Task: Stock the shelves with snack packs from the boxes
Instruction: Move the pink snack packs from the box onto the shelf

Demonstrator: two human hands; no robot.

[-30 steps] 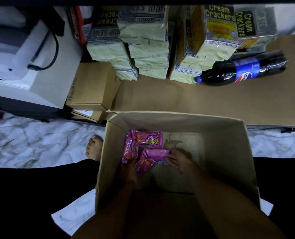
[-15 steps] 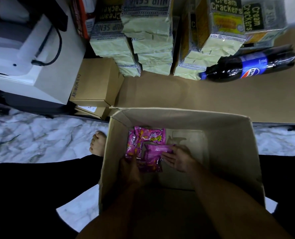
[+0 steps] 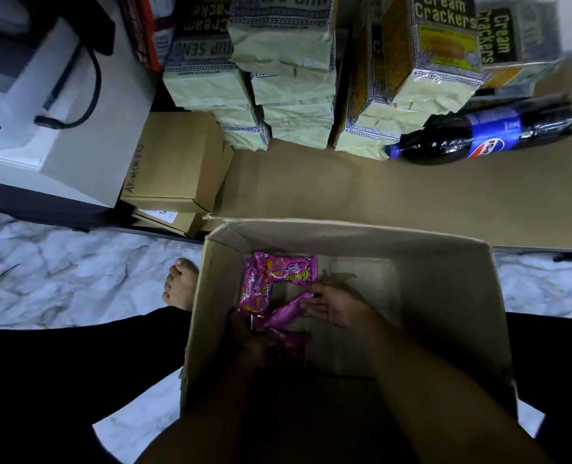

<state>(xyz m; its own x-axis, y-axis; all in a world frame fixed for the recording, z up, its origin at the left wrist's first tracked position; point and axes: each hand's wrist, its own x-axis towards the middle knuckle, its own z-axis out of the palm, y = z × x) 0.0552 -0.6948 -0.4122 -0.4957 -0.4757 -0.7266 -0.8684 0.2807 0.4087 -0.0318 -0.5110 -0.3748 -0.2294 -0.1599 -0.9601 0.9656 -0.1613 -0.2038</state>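
**Q:** Down at the bottom of the open cardboard box (image 3: 445,269), what are the two hands doing?

**A:** Both are gathering pink snack packs (image 3: 277,279), which lie bunched in the left part of the box floor. The left hand (image 3: 246,336) has its fingers curled over packs at the near end of the bunch. The right hand (image 3: 336,304) reaches in from the right, and its fingertips look pinched on the end of one pack that slants between the two hands, though the palm stays fairly flat. It is dim down there, so that grip is a judgement.

**Q:** Why hold them that way?

**A:** Few packs are left, it seems, and they are small and slippery. Collecting several into one handful likely saves trips up to the shelf.

**Q:** Where would they go?

**A:** Probably onto the brown shelf (image 3: 411,195) just beyond the box's far wall, where a wide bare stretch lies in front of the other stock.

**Q:** What is around, and what gets in the way?

**A:** Stacked cream cracker packs (image 3: 277,78) fill the back of the shelf, and a cola bottle (image 3: 485,135) lies on its side to the right. Closed small boxes (image 3: 177,162) sit at the left beside a white machine (image 3: 43,95). A bare foot (image 3: 180,283) rests on the marble floor (image 3: 60,279) by the box. The tall box walls are the main hindrance: the hands must lift straight up to get over them.
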